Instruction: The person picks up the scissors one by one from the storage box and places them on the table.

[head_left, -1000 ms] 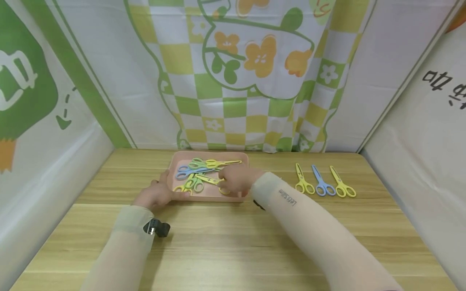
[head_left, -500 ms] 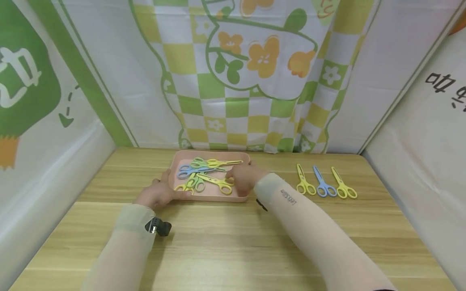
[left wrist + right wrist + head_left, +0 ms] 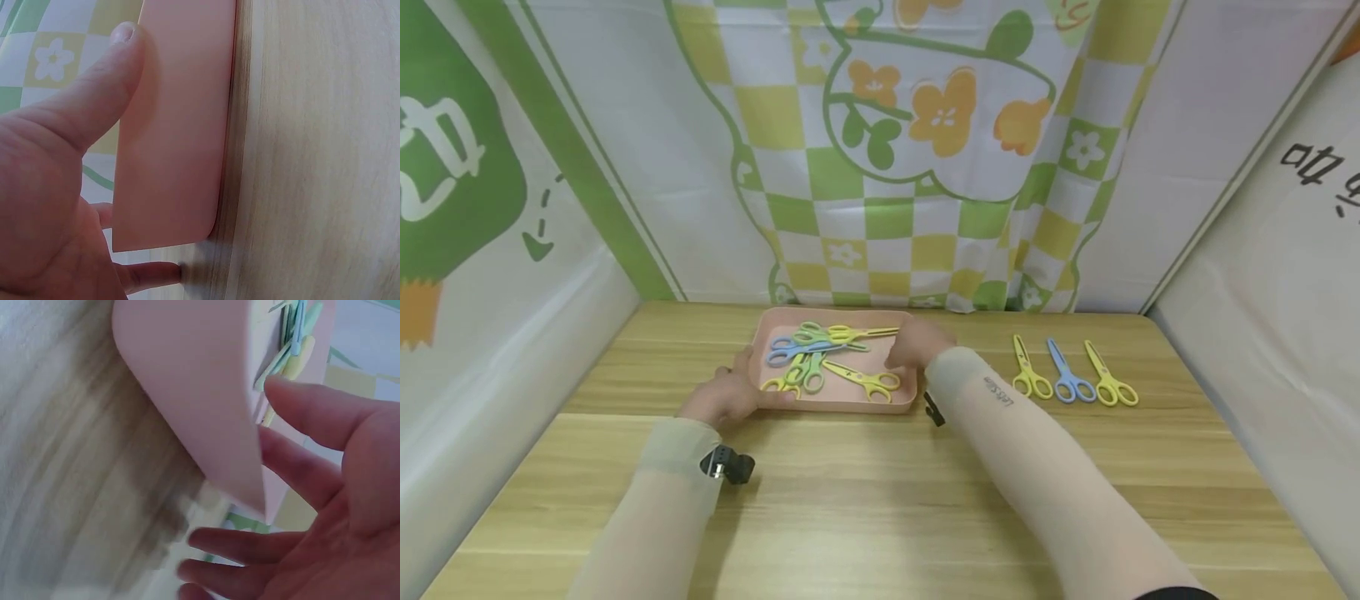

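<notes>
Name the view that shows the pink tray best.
The head view, because it shows the pink tray nearly whole, interior included. Left wrist shows only outer wall and corner; right wrist, mostly outer wall with a sliver of inside.

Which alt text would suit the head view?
Left hand and right hand at opposite ends of a pink tray holding yellow, green and blue scissors. To its right, yellow, blue and yellow scissors lie in a row on a wooden table.

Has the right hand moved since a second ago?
Yes. Judged against the blue scissors lying on the table in the head view, the right hand has moved rightward, toward them, and farther from the person.
</notes>
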{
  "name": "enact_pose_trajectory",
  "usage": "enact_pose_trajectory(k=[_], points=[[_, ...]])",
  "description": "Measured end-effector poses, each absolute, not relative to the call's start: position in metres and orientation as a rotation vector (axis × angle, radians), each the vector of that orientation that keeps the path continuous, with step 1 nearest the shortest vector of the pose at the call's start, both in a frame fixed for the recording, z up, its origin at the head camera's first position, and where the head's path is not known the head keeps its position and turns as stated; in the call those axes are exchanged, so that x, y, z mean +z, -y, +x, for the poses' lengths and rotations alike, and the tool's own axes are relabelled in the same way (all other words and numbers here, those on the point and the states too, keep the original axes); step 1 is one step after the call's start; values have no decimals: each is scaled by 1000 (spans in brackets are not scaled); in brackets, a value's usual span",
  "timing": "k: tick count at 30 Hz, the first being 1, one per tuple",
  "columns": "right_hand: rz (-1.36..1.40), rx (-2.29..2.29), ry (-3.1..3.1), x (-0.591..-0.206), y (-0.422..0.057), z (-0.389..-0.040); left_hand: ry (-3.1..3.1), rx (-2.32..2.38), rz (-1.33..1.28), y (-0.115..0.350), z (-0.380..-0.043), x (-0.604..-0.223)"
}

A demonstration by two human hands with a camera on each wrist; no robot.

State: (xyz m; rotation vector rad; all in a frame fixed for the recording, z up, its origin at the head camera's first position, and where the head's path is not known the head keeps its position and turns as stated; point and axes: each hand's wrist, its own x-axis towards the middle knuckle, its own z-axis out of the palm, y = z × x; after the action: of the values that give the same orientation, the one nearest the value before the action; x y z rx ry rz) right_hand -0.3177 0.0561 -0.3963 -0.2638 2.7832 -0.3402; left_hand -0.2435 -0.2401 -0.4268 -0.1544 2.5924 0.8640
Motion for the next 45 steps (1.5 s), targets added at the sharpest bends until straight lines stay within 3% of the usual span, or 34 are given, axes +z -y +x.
enact_pose_trajectory(k=[21, 45], points=[[-18, -362, -2674, -403, -43, -323, -2606, 870, -158, 236, -239, -420], [-255, -158, -2645, -409, -47, -324, -2572, 919, -154, 237, -239, -421]])
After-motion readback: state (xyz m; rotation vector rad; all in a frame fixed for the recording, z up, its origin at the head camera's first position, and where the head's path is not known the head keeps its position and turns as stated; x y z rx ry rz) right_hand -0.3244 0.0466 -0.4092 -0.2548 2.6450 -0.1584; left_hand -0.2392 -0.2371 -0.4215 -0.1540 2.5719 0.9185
